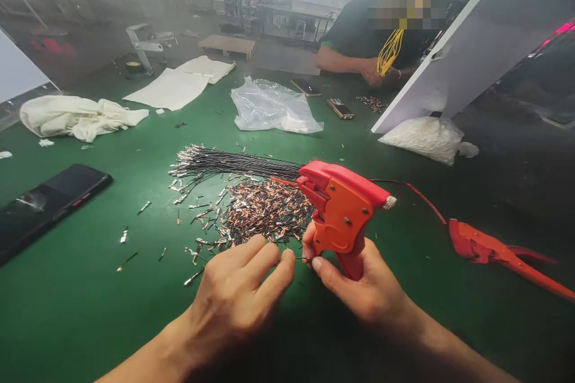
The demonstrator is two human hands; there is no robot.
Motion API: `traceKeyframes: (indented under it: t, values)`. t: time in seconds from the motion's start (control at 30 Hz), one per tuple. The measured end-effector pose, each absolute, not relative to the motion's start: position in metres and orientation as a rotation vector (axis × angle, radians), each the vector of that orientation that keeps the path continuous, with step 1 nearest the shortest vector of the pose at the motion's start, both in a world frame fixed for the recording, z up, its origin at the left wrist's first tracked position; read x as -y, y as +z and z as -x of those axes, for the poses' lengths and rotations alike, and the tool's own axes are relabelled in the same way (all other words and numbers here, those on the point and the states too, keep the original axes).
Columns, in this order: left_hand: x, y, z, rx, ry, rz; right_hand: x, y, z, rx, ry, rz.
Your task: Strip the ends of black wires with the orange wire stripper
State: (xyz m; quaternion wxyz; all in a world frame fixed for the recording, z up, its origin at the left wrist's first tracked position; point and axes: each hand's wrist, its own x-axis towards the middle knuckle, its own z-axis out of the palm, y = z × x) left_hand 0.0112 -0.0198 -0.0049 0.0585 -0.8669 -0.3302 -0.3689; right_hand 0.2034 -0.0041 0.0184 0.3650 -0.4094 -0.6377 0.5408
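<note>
My right hand (354, 281) is closed around the grip of a red and orange wire stripper (344, 212), whose jaws point up and to the left. Between its thumb and forefinger it also pinches the end of a thin dark wire (302, 258). My left hand (247, 287) is closed with its fingertips at the wire's other end; most of the wire is hidden. Just beyond the hands lies a heap of short wire offcuts (269, 209), copper, black and silvery. Behind the heap rests a bundle of long black wires (238, 161) with metal terminals at the left ends.
A second wire stripper (494, 245) lies at right. Around the green table (112, 323) are a black phone (54, 203), white cloth (81, 116), a clear plastic bag (274, 108) and a bag of white pieces (424, 136). Opposite, a person's hand (375, 72) holds yellow wires (390, 52).
</note>
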Motion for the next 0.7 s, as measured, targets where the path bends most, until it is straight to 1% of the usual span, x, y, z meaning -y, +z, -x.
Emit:
traceKeyframes:
  t: [0.23,0.37,0.5,0.6,0.7]
  values:
    - [0.025,-0.002,-0.02,1.014,-1.11,2.633,0.003,-0.003,-0.207,1.777,1.253,1.054]
    - [0.029,-0.001,-0.025,1.131,-1.125,2.708,0.002,-0.008,-0.206,1.966,0.95,1.133]
    - [0.03,-0.006,-0.026,1.189,-1.079,2.644,-0.002,-0.004,-0.199,2.178,0.586,1.04]
    - [0.03,-0.009,-0.027,1.176,-1.026,2.6,-0.006,-0.003,-0.195,2.202,0.457,1.023]
    - [0.029,-0.01,-0.028,1.177,-1.016,2.556,-0.009,-0.005,-0.192,2.209,0.431,1.06]
